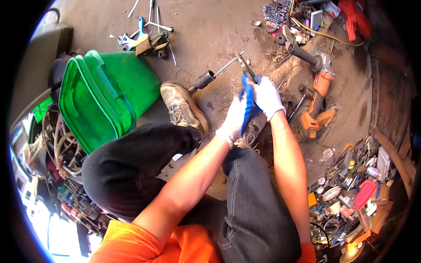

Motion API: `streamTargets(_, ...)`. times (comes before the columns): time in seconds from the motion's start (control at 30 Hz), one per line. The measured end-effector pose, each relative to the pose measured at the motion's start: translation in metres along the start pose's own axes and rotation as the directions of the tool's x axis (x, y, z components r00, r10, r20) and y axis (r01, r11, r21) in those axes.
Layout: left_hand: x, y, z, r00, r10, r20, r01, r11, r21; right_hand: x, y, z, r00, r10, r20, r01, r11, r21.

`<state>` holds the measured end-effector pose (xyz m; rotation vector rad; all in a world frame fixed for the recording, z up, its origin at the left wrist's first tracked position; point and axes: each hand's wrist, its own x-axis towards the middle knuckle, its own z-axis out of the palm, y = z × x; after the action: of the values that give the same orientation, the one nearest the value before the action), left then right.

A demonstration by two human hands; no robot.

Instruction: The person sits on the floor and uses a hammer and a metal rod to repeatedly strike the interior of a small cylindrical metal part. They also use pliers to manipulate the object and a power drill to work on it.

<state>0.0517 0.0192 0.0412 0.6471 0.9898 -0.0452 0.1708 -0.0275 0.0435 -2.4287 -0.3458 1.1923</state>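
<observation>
Pliers [245, 68] stick up from the gloved hands above the person's shoes, over the dirt floor [206, 30]. They look stiff, steel and fairly light, best held by the handles, which lie hidden in the gloves. Going down in size: a green plastic bin [105, 96] lies tipped at the left, an orange angle grinder [318, 94] rests to the right, a socket tool [204, 81] lies by the left shoe. The right hand [267, 96] wraps its fingers closed around the pliers; the left hand [234, 118] curls closed against them. Small cartons and cans, red and white, crowd the lower right.
</observation>
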Motion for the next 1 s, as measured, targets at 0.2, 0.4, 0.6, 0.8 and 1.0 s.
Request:
streamTargets(0.2, -0.002, -0.016, 0.018, 0.945, 0.113, 0.308, 0.023, 0.913, -0.408, 0.000, 0.003, -0.008, 0.934, 0.010, 0.357, -0.253, 0.723, 0.643)
streamTargets(0.4, 0.009, -0.007, 0.020, 0.938, 0.122, 0.324, 0.082, 0.832, -0.549, 0.019, -0.009, -0.038, 0.855, 0.111, 0.506, -0.270, 0.929, 0.252)
streamTargets(0.6, 0.018, 0.012, 0.050, 0.967, -0.254, 0.025, 0.234, 0.843, -0.485, 0.007, -0.022, -0.066, 0.995, -0.099, 0.007, 0.098, 0.973, -0.210)
streamTargets(0.8, 0.015, 0.026, 0.052, 0.959, -0.279, 0.045, 0.259, 0.800, -0.541, -0.082, 0.120, -0.048, 0.904, 0.423, -0.063, -0.311, 0.550, -0.775)
streamTargets(1.0, 0.018, 0.006, 0.060, 0.973, -0.196, -0.119, 0.124, 0.886, -0.447, -0.088, 0.257, 0.022, 0.970, 0.202, -0.133, -0.237, 0.905, -0.354)
